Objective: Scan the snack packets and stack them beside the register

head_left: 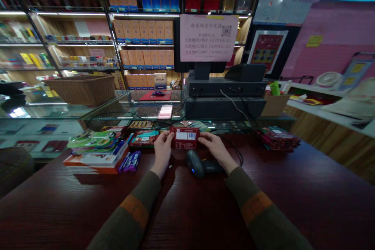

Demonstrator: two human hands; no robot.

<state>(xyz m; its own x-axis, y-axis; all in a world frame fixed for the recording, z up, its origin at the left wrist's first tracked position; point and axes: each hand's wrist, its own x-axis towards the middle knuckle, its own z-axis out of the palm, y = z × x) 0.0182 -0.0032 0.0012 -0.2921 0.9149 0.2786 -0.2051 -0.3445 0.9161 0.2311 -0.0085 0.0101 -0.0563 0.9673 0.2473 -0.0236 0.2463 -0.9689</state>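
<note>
Between my two hands a small dark red packet [185, 138] is held up, its back with a white label and barcode facing me. My left hand [163, 149] pinches the packet's left edge between thumb and fingers. On its right edge, my right hand [216, 149] grips with the fingertips. Just below the packet, a black barcode scanner [197, 164] lies on the dark wooden table [187, 211], a small blue light glowing on it. Left of my left hand are red and green packets [144, 139] and purple packs [130, 161].
A pile of boxes and green packaging [96, 148] stands on the left, a stack of dark red packets [278, 139] on the right. Behind the table are a glass counter, a cash register [225, 101] bearing a pink sign [208, 39], and a wicker basket [83, 88].
</note>
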